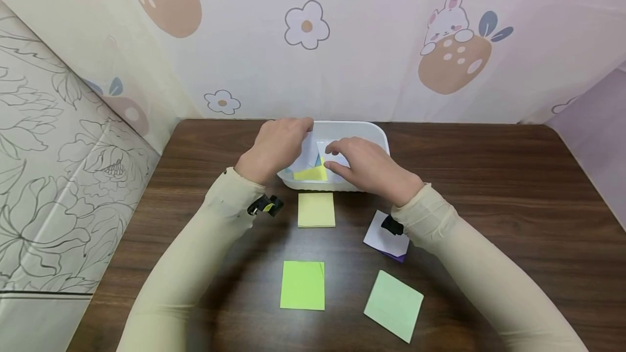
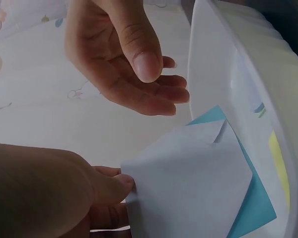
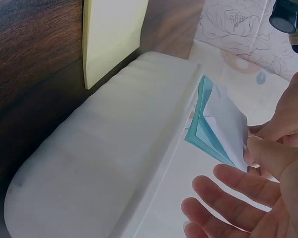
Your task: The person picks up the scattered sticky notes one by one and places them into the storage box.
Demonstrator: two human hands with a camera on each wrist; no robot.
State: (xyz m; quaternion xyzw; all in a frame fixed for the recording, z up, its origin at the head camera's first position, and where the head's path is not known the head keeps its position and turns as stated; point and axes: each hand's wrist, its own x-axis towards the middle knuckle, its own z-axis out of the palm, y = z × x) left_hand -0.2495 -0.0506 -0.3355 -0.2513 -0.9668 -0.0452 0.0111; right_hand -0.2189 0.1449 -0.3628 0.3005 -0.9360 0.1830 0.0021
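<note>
Over the white plastic basket (image 1: 354,126), my left hand (image 1: 279,145) pinches a pad of sticky notes by one edge. The pad shows a white sheet (image 2: 188,173) on its face and a teal layer (image 2: 256,203) behind, as the left wrist view shows. Across from it, my right hand (image 1: 364,167) hovers over the basket's right part, fingers loosely bent and apart, holding nothing. In the right wrist view the right thumb (image 3: 263,153) overlaps the pad's near edge, while the left wrist view shows a gap between them. A yellow note (image 1: 310,173) lies inside the basket.
In front of the basket, on the dark wooden table (image 1: 489,189), lie a pale yellow pad (image 1: 316,210), a lime green pad (image 1: 302,285), a mint green pad (image 1: 393,306) and a white pad with purple beneath (image 1: 383,236). A patterned curtain (image 1: 362,69) hangs behind the basket.
</note>
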